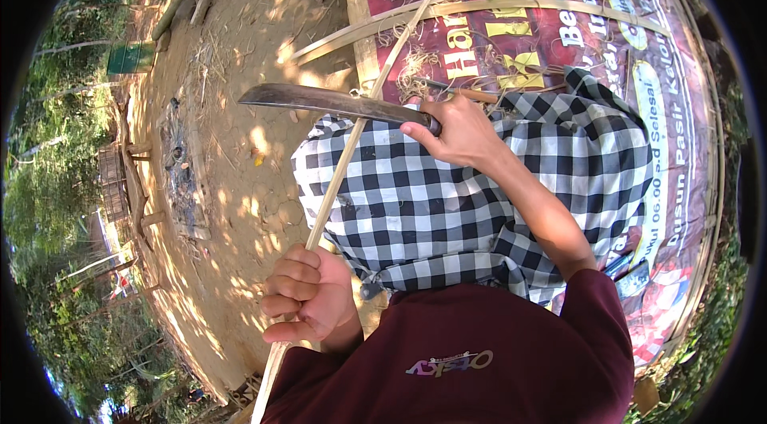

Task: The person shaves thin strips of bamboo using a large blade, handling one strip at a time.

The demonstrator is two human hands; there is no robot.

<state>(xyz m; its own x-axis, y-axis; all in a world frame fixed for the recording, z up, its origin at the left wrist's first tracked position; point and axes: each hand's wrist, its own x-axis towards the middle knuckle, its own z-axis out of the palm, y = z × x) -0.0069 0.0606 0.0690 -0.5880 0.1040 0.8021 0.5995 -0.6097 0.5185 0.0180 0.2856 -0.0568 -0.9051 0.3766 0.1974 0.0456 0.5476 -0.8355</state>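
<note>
My left hand (307, 296) is closed around a long pale bamboo strip (339, 172), near its lower part. The strip slants up and to the right, its far end reaching over the printed banner. In my right hand (457, 135) is the dark handle of a machete (319, 98), whose broad curved blade points left. The blade lies across the strip, with a curl of shaving at the crossing. Beneath both, a black-and-white checked cloth (423, 196) covers my lap. Thin curly shavings (419, 66) are heaped just beyond my right hand.
A dark red printed banner (551, 44) covers the platform at the right, edged by a bamboo rail (361, 24). More split bamboo strips (551, 4) lie across it. A brown wooden handle (478, 95) shows beside the cloth. Bare sunlit earth (248, 48) stretches left toward greenery.
</note>
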